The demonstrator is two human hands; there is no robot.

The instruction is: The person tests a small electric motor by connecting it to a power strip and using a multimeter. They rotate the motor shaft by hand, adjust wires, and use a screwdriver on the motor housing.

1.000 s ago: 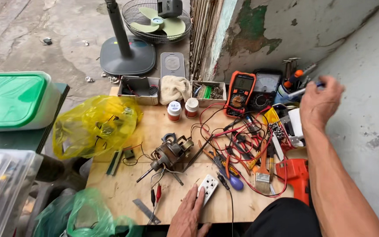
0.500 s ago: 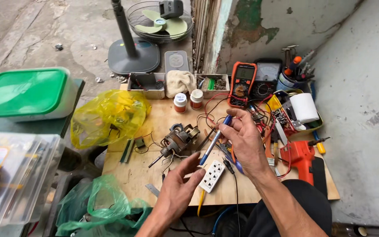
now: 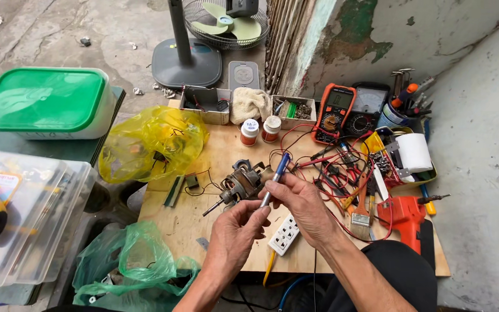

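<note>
Blue-handled soldering iron [image 3: 275, 179] is pinched in both my hands above the desk's [image 3: 215, 167] near edge: right hand [image 3: 304, 208] grips the handle, left hand [image 3: 239, 224] closes on its lower end. Long axis tilts up-right, toward the motor [image 3: 241, 182] just beside.

near left corner: bare wood of the board [image 3: 171, 222] is lying open here, giving a hand free passage.
centre: the fan motor [image 3: 241, 184] is sitting in the way, with the left hand [image 3: 235, 234] and right hand [image 3: 304, 208] crowding the near edge over the white power strip [image 3: 284, 234].
right half: red test leads [image 3: 342, 167], a paintbrush [image 3: 362, 214] and the orange drill [image 3: 405, 214] are blocking nearly everything.
far edge: small boxes [image 3: 206, 104], two little jars [image 3: 260, 130] and the multimeter [image 3: 333, 112] are lining it.
far left corner: the yellow bag [image 3: 151, 141] is bulging over it.
</note>
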